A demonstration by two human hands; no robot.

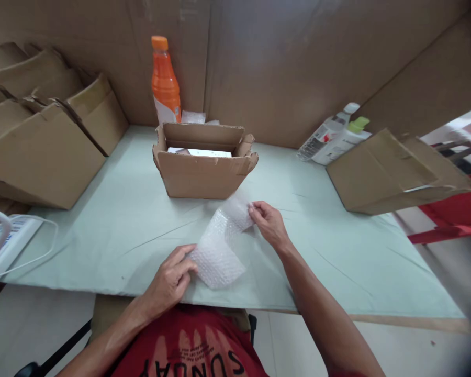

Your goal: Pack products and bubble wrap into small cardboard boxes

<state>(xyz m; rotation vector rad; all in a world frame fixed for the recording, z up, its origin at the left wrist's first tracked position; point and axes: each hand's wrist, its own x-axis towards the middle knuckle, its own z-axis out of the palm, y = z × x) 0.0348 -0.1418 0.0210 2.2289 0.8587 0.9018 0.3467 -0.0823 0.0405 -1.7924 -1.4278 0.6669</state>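
Observation:
A strip of clear bubble wrap [220,256] lies bent across the front middle of the table. My right hand [270,222] pinches its far end, which is lifted a little and slightly blurred. At the near left edge, my left hand [175,275] has thumb and fingers closed on the wrap. Just beyond the wrap stands an open cardboard box [204,175], its flaps up. A white box [204,153] shows inside it, only the top edge visible.
Several open cardboard boxes [43,152] stand at the left. An orange bottle [166,84] is behind the middle box. Right of it are a clear bottle [324,136], a white bottle [339,146] and another cardboard box [388,178]. A white cable [53,246] curls at the left edge.

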